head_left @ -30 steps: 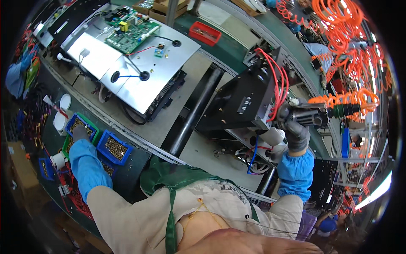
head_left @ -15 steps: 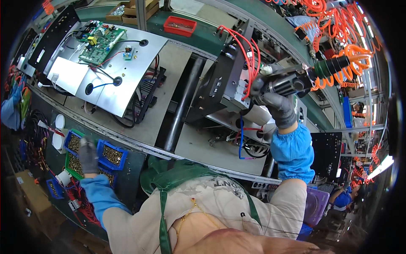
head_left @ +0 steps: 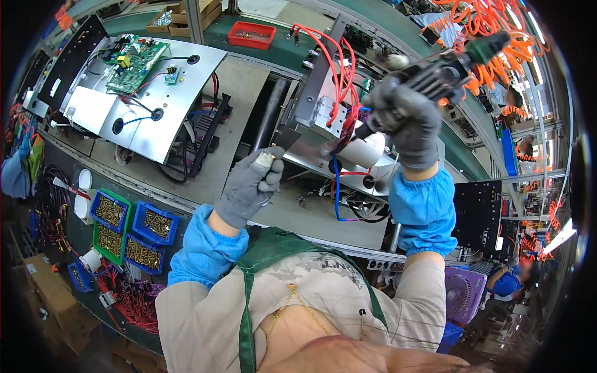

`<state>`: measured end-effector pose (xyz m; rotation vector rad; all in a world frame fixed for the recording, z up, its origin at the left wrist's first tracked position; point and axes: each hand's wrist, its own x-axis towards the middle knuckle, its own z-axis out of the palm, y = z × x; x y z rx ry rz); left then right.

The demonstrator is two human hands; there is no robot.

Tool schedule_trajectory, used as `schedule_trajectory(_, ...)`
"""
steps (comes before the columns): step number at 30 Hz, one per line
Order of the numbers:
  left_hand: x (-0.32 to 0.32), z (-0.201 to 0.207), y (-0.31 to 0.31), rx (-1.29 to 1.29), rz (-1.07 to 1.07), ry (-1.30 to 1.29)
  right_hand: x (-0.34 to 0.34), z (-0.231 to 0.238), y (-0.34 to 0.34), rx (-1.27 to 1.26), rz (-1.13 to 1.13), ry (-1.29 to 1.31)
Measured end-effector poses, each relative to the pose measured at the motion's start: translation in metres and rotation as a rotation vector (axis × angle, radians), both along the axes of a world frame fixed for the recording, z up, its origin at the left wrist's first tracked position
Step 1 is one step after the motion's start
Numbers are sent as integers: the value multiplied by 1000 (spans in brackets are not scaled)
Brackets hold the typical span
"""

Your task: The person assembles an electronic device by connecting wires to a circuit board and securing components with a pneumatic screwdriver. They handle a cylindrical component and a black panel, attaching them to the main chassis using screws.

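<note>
My right hand [head_left: 407, 124], in a grey glove, is wrapped round a pneumatic screwdriver [head_left: 435, 78] that is smeared by motion. Its dark nose tilts down toward the near end of an open black metal chassis [head_left: 311, 93]. Red cables [head_left: 339, 81] run to a grey terminal block [head_left: 328, 118] there. My left hand [head_left: 249, 189], gloved too, hovers over the near side of the bench, left of the chassis. Its thumb and fingers pinch together; what is at their tips is too small to name. A white cylinder [head_left: 364, 149] lies below the chassis.
Blue bins [head_left: 155, 222] and a green tray [head_left: 112, 242] of brass-coloured screws stand at the left. Beyond them is a metal panel [head_left: 146, 133] with a green circuit board [head_left: 134, 65]. A red tray [head_left: 252, 35] sits at the back; orange coiled hoses [head_left: 491, 68] hang at the upper right.
My left hand has moved from the screw bins, right and up, toward the chassis. My right hand has lifted the screwdriver slightly farther away, off the terminal block. The chassis appears turned or shifted.
</note>
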<state>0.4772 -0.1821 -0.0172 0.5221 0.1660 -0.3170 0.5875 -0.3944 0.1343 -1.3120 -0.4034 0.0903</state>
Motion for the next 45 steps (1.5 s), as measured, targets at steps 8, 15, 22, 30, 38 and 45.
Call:
schedule_trajectory(8, 1, 16, -27, -2, -42, -68, -23, 23, 3, 360, 233, -101)
schedule_trajectory(15, -2, 24, -34, 40, -29, -122, -20, 17, 6, 411, 256, -112)
schedule_trajectory(22, -2, 19, -37, 187, 27, -86, -28, 18, 8, 395, 265, -178)
schedule_trajectory(30, -6, 19, -28, 343, -6, -238, -33, 19, 13, 383, 289, -138)
schedule_trajectory(38, 3, 13, 85, 1473, 640, -294, -19, 23, -6, 633, 371, -101)
schedule_trajectory(45, 21, -4, 170, 2487, 637, -682, -18, 31, -2, 570, 372, -152)
